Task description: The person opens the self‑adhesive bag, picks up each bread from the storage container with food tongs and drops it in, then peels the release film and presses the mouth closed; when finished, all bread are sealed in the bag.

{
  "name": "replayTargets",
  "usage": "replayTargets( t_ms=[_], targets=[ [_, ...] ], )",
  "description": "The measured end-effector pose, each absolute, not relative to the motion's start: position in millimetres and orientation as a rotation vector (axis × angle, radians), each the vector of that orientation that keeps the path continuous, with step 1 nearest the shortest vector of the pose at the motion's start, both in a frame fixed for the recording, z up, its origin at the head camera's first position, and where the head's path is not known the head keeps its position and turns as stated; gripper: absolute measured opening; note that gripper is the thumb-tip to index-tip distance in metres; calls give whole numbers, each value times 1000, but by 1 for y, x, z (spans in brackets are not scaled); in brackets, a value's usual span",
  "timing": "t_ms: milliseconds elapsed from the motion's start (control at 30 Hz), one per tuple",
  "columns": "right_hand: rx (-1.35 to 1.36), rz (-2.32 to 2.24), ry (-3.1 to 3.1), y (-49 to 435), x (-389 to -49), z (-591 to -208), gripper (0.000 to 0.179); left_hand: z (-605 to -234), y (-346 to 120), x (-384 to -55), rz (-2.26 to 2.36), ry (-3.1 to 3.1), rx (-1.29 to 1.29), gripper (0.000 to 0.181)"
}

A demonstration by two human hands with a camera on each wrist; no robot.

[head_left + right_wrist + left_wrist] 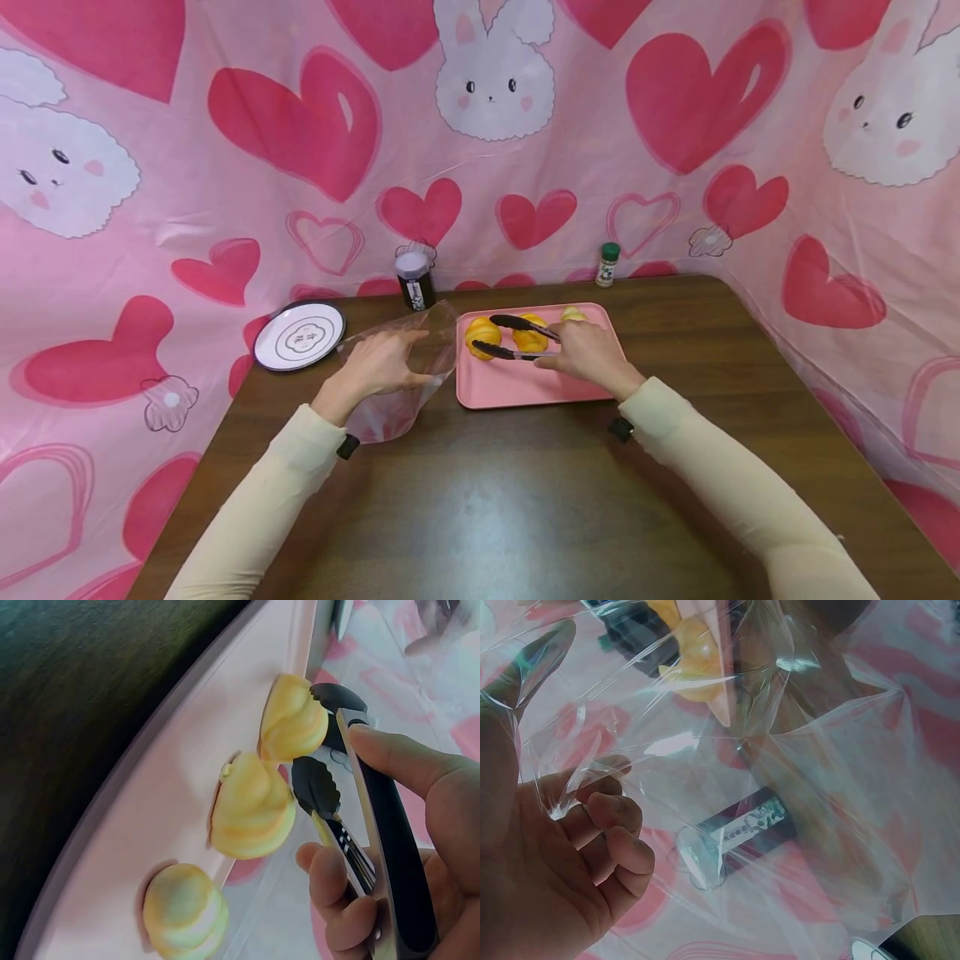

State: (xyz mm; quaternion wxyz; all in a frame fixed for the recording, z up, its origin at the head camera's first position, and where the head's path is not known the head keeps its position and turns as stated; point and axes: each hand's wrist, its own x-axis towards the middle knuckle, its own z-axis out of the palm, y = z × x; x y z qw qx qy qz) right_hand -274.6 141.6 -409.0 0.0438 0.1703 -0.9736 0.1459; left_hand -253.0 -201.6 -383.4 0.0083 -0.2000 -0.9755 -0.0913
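Observation:
A clear plastic bag hangs about my left hand, whose thumb and index finger spread its film wide. In the left wrist view the other fingers curl against the bag. My right hand holds black-and-silver tongs over the pink tray. The tongs' arms stand apart, with the tips by the leftmost yellow bread roll; whether they touch it I cannot tell. A second yellow roll sits beside it, and a paler roll lies nearest the right hand.
To the left stands a white plate with a dark rim. A dark jar with a pale lid is behind the bag, and a green-capped shaker stands behind the tray. Pink heart-and-rabbit cloth encloses the back and sides of the wooden table.

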Motion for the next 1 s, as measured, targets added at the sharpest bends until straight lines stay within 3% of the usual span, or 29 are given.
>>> replayTargets(
  t_ms=[333, 1000],
  targets=[
    [430, 345, -3033, 129, -274, -406, 62, -382, -202, -253, -296, -3056, -622, 84],
    [519, 417, -2923, 140, -269, -411, 51, -386, -207, -258, -254, -3056, -590, 88]
  ],
)
